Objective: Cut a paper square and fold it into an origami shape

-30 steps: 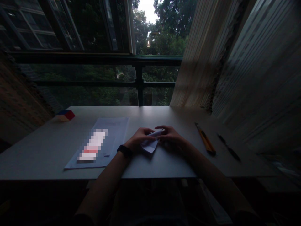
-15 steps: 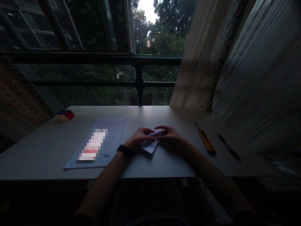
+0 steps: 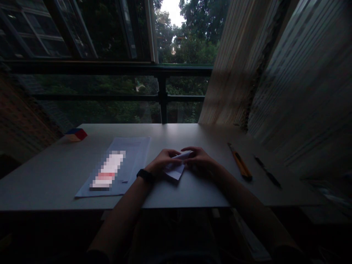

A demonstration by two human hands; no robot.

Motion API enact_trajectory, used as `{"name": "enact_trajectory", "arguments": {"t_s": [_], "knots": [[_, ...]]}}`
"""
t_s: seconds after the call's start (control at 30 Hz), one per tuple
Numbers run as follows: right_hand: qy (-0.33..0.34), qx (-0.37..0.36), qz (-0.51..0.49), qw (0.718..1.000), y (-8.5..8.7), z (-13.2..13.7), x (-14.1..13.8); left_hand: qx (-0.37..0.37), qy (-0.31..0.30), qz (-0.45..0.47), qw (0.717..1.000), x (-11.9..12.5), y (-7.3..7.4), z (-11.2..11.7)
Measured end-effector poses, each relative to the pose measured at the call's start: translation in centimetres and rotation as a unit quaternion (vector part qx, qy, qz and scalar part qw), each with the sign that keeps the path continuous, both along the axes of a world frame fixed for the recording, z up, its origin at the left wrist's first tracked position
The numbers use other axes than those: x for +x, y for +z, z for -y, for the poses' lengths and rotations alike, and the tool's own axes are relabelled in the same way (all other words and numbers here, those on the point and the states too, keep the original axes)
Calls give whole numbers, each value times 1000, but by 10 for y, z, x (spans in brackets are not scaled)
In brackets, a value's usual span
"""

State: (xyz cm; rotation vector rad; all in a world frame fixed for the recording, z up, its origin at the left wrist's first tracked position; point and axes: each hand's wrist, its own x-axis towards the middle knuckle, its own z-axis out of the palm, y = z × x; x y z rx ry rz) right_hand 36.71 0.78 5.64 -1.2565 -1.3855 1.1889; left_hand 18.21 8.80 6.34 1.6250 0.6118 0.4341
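A small piece of folded white paper point(image 3: 175, 171) is held between my two hands above the white table, one flap angled down toward me. My left hand point(image 3: 164, 160), with a dark watch point(image 3: 145, 175) on its wrist, grips the paper's left side with thumb and fingers. On the other side, my right hand point(image 3: 200, 160) pinches the paper's upper right part, its index finger arched over the top edge. The fingers hide part of the folds.
Left on the table point(image 3: 55, 176) lie paper sheets point(image 3: 139, 157) with a blurred-out patch. A red and blue block point(image 3: 77, 134) sits at the far left. To the right are a yellow utility knife point(image 3: 240, 163) and a dark pen point(image 3: 267, 171). A curtain point(image 3: 225, 84) hangs beside the window.
Almost nothing differs. Both hands keep their hold on the folded paper, and its lower flap has shifted very slightly.
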Motion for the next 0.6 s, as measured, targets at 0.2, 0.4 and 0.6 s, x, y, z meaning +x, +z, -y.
{"name": "enact_trajectory", "arguments": {"t_s": [0.2,0.4,0.6], "knots": [[-26,-12,-25,999,2,2,2,-20,57,-4,998,1,-2,-1],[-47,-9,-30,998,1,1,5,-53,81,31,995,1,-4,-3],[-53,-7,-35,998,1,2,5,2,86,22,996,2,-5,-2]]}}
